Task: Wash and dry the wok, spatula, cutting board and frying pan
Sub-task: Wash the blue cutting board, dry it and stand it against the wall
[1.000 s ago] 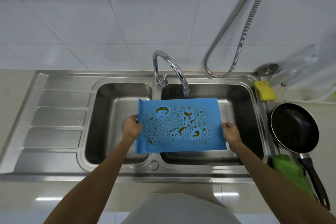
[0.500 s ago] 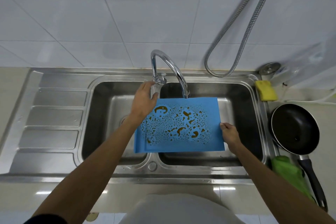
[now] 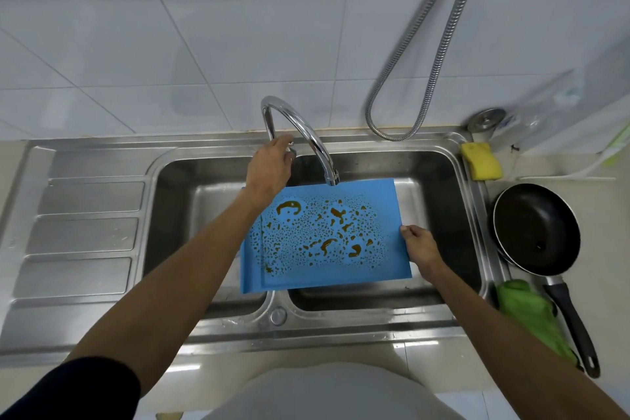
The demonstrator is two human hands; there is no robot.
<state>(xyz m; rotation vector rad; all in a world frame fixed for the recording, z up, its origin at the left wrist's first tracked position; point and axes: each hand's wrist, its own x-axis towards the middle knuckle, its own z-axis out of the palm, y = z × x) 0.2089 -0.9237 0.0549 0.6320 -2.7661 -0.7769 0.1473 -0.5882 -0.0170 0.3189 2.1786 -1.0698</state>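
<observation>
Two hands, two jobs here: the right hand pinches the right edge of the blue board, thumb on top, holding it roughly flat over the sink divider so it sits right under the faucet spout. Makes sense, since the board is covered in brown oily-looking drops and the spout mouth is just above its far edge, so any water would hit the dirty face and drain into the basins. The left hand is off the board, arm stretched forward across its left side, fingers curled around the tap handle at the faucet base. Looks like a closed grip on it, though the handle itself is mostly hidden under the hand. No water visible yet, so my guess is the rinse is only about to start. Holding the board one-handed by the edge could let it tip once water hits. The pan sits on the counter right of the sink, apparently waiting its turn, with a green cloth beside its handle and a yellow sponge near the back corner. Can't see the wok or spatula anywhere.
</observation>
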